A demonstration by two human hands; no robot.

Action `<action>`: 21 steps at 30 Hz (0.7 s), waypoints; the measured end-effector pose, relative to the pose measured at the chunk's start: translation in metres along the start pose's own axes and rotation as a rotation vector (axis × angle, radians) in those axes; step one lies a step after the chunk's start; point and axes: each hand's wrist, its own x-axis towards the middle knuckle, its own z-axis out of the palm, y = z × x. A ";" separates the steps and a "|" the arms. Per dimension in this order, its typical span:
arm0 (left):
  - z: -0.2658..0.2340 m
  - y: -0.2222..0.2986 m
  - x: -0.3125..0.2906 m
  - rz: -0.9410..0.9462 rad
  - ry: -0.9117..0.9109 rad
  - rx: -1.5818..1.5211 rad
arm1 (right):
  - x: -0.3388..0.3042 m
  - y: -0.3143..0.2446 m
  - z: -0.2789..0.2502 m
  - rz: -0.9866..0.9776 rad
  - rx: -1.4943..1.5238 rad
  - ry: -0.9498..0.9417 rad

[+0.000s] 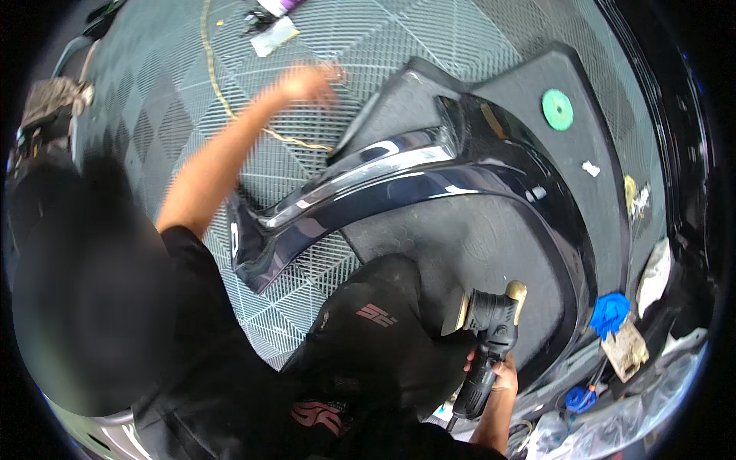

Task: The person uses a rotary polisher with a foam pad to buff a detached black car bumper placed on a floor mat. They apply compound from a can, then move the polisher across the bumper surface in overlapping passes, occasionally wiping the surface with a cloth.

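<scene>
My left arm reaches out to the upper left. Its hand point(305, 84) is blurred by motion, with fingers that look spread and nothing visible in them, above the grey floor beyond the panel. At the lower right, my right hand point(502, 374) is wrapped round the body of a black power polisher point(484, 360). A pale yellow pad point(457, 313) faces left on the polisher, beside my knee, and a tan-tipped part sticks up at its far end. In front of me lies a glossy dark curved car panel point(399, 188), its arch bending round to my right.
A dark mat point(429, 230) lies under the panel. On it at the far right rests a round green pad point(557, 110). A yellow cord point(217, 88) crosses the tiled floor. A blue cloth point(610, 314), a tan board point(625, 351) and plastic sheeting point(652, 414) lie to the right.
</scene>
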 end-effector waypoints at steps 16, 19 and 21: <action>-0.153 0.028 0.095 -0.585 0.892 1.065 | -0.046 0.113 -0.068 0.289 0.500 0.093; -0.156 0.027 0.091 -0.405 0.931 0.826 | -0.047 0.117 -0.066 0.297 0.537 0.065; -0.153 0.021 0.089 -0.541 0.956 0.984 | -0.046 0.118 -0.062 0.299 0.574 0.057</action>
